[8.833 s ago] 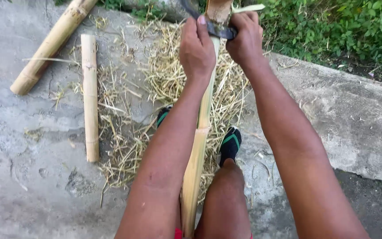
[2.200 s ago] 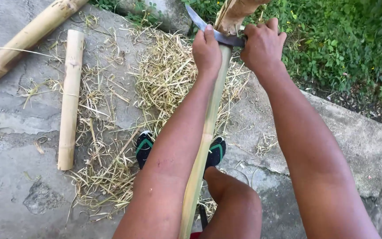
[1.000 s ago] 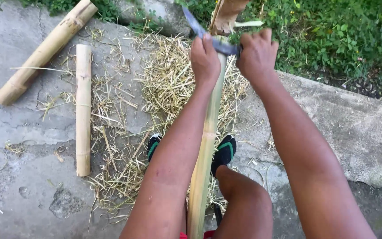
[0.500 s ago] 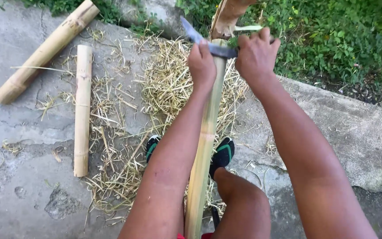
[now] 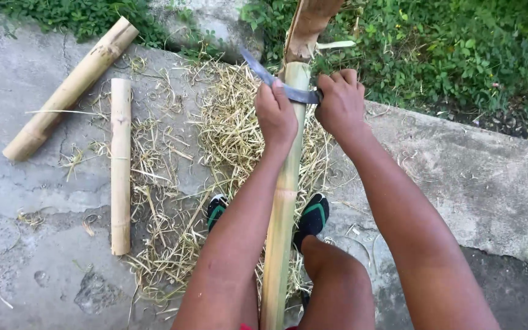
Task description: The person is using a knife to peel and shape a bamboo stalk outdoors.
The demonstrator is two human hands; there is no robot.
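- I see the long pale-green bamboo pole (image 5: 283, 201) running between my knees, its near length already scraped smooth.
- Pale shavings (image 5: 227, 134) cover the concrete.
- My left hand (image 5: 275, 115) and right hand (image 5: 339, 104) each clench the curved steel blade (image 5: 276, 82) across the pole's upper end; brown sheath remains beyond.

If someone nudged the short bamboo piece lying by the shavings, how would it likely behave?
The short bamboo piece looks round and straight, so it would probably roll sideways. It seems stiff, likely hollow and fairly light. The shavings beside it might slow it.
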